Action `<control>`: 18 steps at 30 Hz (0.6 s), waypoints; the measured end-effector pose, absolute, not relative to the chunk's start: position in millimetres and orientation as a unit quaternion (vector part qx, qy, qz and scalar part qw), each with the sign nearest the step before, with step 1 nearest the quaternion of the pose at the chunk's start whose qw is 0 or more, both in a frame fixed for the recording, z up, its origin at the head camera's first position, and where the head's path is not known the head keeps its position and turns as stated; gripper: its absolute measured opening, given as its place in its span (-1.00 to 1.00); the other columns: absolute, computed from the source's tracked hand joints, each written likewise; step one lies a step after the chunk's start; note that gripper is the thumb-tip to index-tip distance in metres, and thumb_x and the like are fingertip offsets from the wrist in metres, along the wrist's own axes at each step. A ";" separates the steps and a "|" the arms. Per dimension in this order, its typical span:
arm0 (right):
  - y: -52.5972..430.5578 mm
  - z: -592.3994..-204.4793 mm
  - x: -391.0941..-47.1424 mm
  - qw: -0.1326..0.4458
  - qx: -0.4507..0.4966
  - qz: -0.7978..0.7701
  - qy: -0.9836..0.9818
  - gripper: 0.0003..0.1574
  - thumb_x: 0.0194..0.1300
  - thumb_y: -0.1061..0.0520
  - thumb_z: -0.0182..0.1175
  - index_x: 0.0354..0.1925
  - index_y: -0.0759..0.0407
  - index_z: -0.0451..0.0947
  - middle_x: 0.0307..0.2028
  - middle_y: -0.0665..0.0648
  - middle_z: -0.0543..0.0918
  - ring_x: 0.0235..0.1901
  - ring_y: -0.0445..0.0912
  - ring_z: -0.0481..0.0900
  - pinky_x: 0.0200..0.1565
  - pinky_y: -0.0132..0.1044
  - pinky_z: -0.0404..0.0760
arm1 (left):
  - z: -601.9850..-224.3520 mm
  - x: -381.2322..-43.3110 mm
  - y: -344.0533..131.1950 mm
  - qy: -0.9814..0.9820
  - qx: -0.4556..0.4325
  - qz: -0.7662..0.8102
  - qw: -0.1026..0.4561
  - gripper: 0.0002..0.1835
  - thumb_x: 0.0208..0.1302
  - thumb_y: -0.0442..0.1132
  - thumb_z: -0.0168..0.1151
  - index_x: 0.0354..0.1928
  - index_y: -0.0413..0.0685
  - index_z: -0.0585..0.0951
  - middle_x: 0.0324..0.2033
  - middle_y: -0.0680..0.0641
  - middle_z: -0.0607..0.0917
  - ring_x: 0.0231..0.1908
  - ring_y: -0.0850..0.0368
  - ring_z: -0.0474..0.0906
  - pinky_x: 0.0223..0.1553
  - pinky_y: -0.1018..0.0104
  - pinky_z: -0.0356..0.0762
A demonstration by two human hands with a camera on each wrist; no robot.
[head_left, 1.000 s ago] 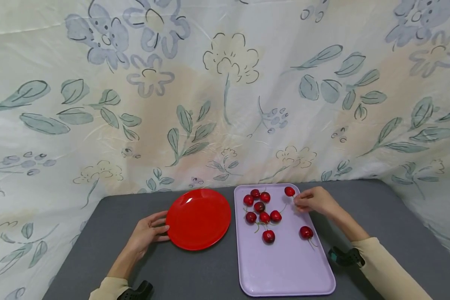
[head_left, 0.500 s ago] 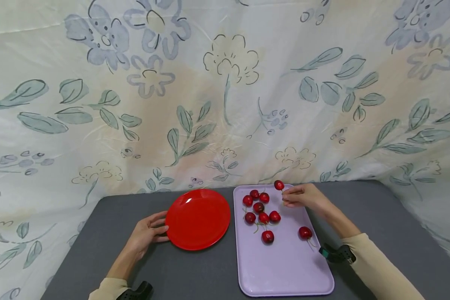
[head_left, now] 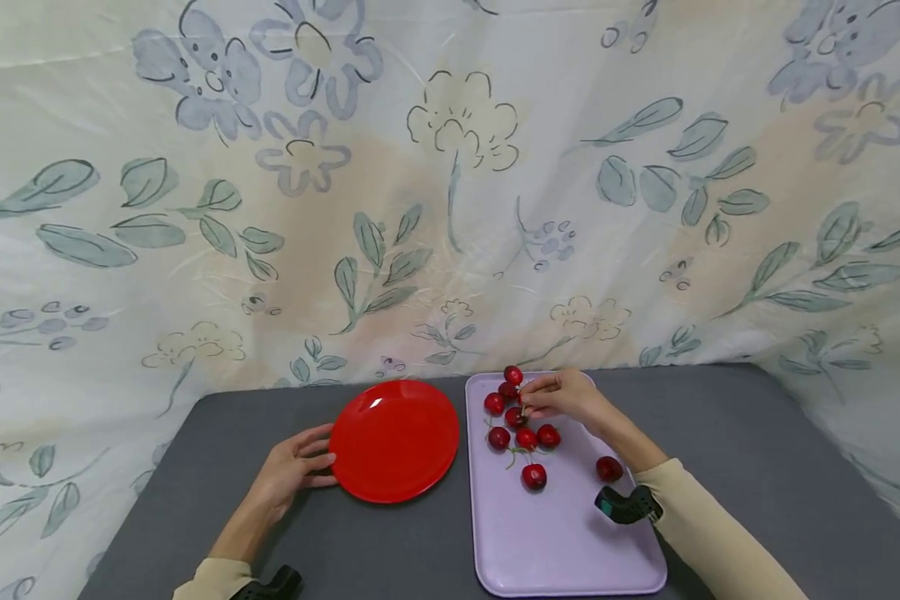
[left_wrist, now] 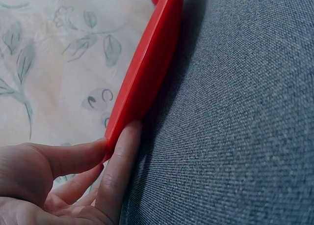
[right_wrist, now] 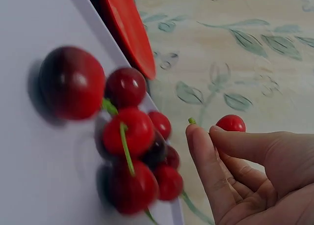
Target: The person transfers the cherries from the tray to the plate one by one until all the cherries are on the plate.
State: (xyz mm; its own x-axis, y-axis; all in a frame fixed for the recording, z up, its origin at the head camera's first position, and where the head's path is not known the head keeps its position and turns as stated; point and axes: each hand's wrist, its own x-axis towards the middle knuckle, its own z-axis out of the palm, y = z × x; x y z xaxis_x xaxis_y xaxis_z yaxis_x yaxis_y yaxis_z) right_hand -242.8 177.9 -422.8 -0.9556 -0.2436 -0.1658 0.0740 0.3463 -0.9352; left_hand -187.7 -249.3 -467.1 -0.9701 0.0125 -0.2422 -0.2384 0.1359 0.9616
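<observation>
My right hand (head_left: pixel 566 396) pinches a red cherry (head_left: pixel 513 375) by its stem, raised over the far end of the lilac tray (head_left: pixel 562 542). The green stem tip (right_wrist: pixel 192 121) pokes out between thumb and forefinger in the right wrist view, with the held cherry (right_wrist: pixel 231 123) partly behind the thumb. Below the hand, several loose cherries (right_wrist: pixel 128 131) with stems cluster on the tray. On the left, my left hand (head_left: pixel 291 467) holds the rim of a round red plate (head_left: pixel 394 442). Its thumb lies at the plate's edge (left_wrist: pixel 142 72) and a finger reaches beneath.
One cherry (head_left: pixel 609 469) lies apart near the tray's right edge, and another (head_left: pixel 534 477) sits just in front of the cluster. Plate and tray stand side by side on a dark grey cloth-covered table (head_left: pixel 390 554). A floral curtain (head_left: pixel 450 208) hangs behind the table.
My right hand has moved left with the cherry, from the tray's right edge to above the cluster. The left hand and the plate have stayed in place.
</observation>
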 end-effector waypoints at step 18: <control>103.1 -435.7 -249.1 0.164 -0.081 -0.604 0.776 -0.73 0.26 0.31 0.29 -0.11 0.51 0.62 -0.37 0.27 0.73 -0.43 -0.02 0.73 -0.28 -0.21 0.73 | -465.4 -191.9 -249.8 0.744 -0.086 0.655 0.100 -0.41 0.34 -0.51 0.12 0.40 -0.25 0.30 0.19 -0.40 0.49 -0.14 -0.05 0.70 -0.19 0.08 0.70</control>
State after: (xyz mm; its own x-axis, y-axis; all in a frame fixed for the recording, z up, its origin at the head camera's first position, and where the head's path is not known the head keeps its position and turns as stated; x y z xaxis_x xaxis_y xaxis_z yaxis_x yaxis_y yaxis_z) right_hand -249.1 103.1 -435.7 -0.9327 -0.3249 -0.1569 0.0723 0.2576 -0.9635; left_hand -191.9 -249.8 -465.4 -0.9652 0.0025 -0.2614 -0.2590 0.1272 0.9575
